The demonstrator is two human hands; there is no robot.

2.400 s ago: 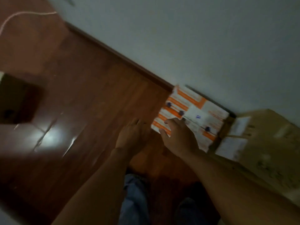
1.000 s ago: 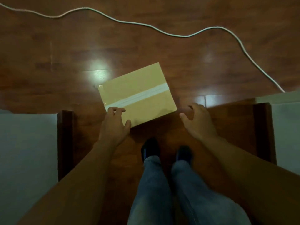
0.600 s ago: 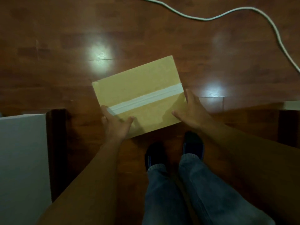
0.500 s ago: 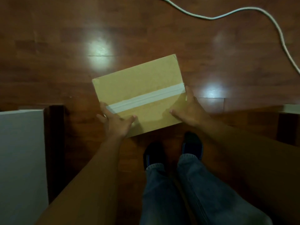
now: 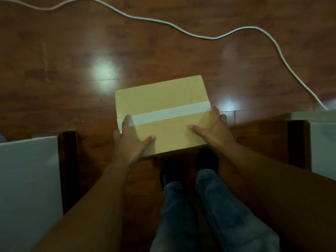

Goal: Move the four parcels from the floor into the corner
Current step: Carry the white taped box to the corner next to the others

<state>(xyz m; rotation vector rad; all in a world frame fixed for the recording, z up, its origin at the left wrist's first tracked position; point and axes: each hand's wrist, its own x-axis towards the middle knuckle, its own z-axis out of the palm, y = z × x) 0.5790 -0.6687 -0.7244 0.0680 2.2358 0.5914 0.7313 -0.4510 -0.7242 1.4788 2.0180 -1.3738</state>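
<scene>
A tan cardboard parcel (image 5: 163,100) with a white tape strip across its top is in front of my feet, over the dark wooden floor. My left hand (image 5: 130,142) grips its near left corner, thumb on the top face and fingers wrapped around the side. My right hand (image 5: 213,130) holds the near right corner the same way. The parcel looks tilted slightly, its near edge raised toward me. No other parcels are in view.
A white cable (image 5: 181,30) snakes across the floor beyond the parcel. White wall faces with dark wooden trim stand at the left (image 5: 29,179) and right (image 5: 321,142), framing a doorway. My shoes (image 5: 189,170) and jeans are below the parcel.
I turned from the corner stack to this parcel on the floor. Both hands closed on its near corners, and it has come nearer to me and appears larger.
</scene>
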